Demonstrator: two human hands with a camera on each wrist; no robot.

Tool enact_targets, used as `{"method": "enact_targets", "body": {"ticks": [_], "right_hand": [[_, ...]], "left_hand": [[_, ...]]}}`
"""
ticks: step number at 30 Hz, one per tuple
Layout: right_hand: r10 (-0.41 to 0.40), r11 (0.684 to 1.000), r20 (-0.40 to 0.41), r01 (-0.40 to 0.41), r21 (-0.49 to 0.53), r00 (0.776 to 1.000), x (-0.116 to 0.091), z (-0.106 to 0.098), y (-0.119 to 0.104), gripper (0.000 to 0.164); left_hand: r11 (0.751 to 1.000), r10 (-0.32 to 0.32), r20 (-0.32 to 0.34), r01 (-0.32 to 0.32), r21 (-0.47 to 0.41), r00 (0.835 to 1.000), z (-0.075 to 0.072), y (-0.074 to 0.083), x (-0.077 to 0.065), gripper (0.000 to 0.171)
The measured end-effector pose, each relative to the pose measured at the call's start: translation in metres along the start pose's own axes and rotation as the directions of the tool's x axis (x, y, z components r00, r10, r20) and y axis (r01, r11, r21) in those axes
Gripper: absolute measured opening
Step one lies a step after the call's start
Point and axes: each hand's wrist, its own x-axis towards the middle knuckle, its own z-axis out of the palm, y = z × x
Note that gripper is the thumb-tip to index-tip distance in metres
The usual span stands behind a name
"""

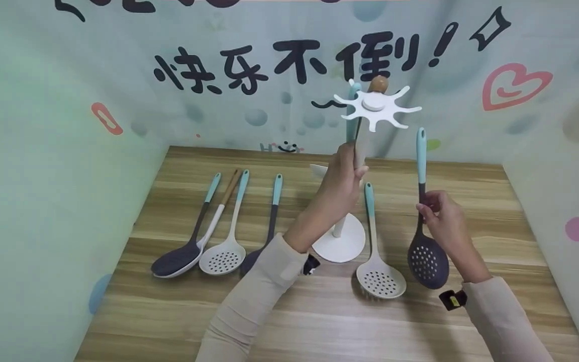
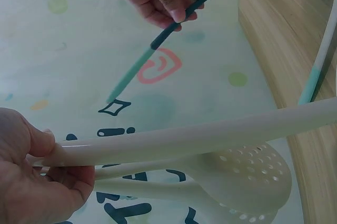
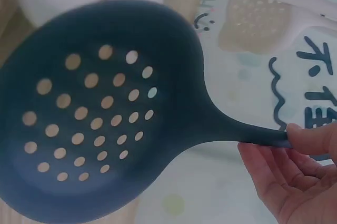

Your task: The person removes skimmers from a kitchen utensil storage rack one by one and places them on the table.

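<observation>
In the head view, a white utensil rack stands on the table, with a star-shaped hook top (image 1: 377,108) and a round base (image 1: 340,246). My left hand (image 1: 337,186) grips the rack's pole (image 2: 184,142) below the hooks. Behind the pole, cream skimmers (image 2: 258,174) hang, seen in the left wrist view. To the right of the rack, my right hand (image 1: 443,216) pinches a dark skimmer (image 3: 95,124) by its neck between thumb and fingers. The skimmer's light blue handle (image 1: 421,156) points up, and its holed bowl hangs down over the table.
Just right of the base lies a cream skimmer (image 1: 381,281). Left of the rack are another cream skimmer (image 1: 223,257), a dark spoon (image 1: 176,259) overlapping a white one, and a dark utensil (image 1: 273,216) partly hidden by my left sleeve. A printed curtain (image 1: 239,120) closes off the back.
</observation>
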Motion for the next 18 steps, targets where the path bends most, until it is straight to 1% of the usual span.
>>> {"method": "enact_targets", "body": {"ticks": [2,6,9,14,18], "right_hand": [[0.022,1.0,0.02,-0.022,-0.02,1.0,-0.001,0.001,0.006,0.022],[0.066,0.998,0.062,-0.064,-0.023,0.996,-0.002,0.004,0.018,0.023],[0.089,0.996,0.078,-0.088,-0.021,0.993,-0.003,0.007,0.026,0.023],[0.121,0.992,0.103,-0.119,-0.028,0.987,-0.003,0.01,0.037,0.024],[0.149,0.989,0.139,-0.148,-0.019,0.979,-0.004,0.013,0.045,0.025]], "left_hand": [[1.0,0.003,-0.005,-0.003,0.003,1.0,0.0,0.0,0.0,0.044],[0.999,0.049,-0.036,-0.048,0.015,0.998,0.001,-0.001,0.001,0.039],[0.997,0.07,-0.052,-0.068,0.029,0.996,0.002,-0.001,0.001,0.037],[0.997,0.067,-0.05,-0.064,0.051,0.996,0.002,-0.001,0.001,0.038],[0.996,0.069,-0.052,-0.066,0.052,0.996,0.003,-0.001,0.001,0.037]]}}
